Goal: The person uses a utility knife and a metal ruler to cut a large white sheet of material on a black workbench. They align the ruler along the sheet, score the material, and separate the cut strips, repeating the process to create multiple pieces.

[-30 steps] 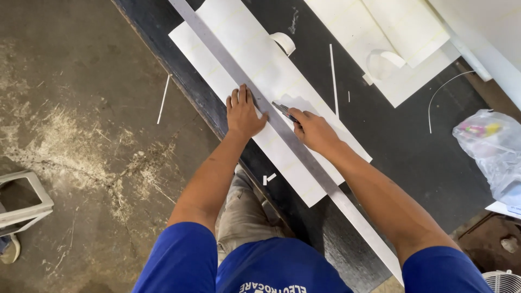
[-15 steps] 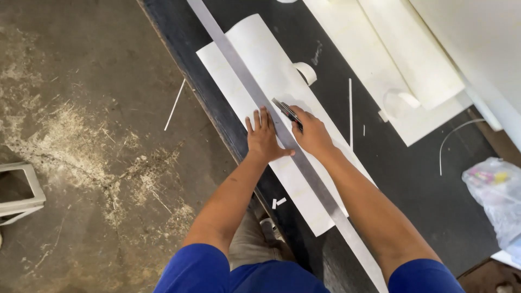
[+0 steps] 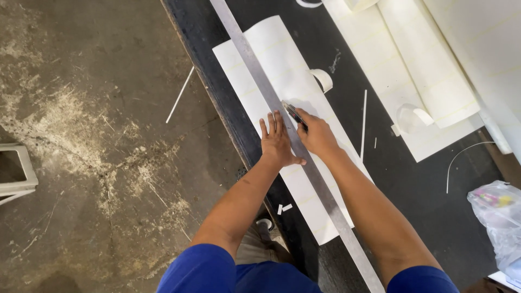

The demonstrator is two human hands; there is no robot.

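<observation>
Pressure matters: left hand (image 3: 278,142), fingers spread flat, pins the metal straightedge (image 3: 271,103) on the white sheet (image 3: 282,70) at the black table's (image 3: 412,190) near edge; right hand (image 3: 317,134) grips the utility knife (image 3: 294,114), blade best kept tight against that edge

Left hand (image 3: 278,142) flat, fingers spread, pressing a long metal ruler (image 3: 255,73) onto a white sheet (image 3: 271,46) on a black table (image 3: 412,184). Right hand (image 3: 317,134) just beside it on the ruler's far side, gripping a dark knife (image 3: 293,113) whose tip sits against the ruler's edge. Bigger white sheets (image 3: 434,65) and curled strips (image 3: 324,78) further right, thin offcut (image 3: 363,125) near the right hand, plastic bag (image 3: 499,222) at table's right edge, concrete floor (image 3: 81,135) to the left.
</observation>
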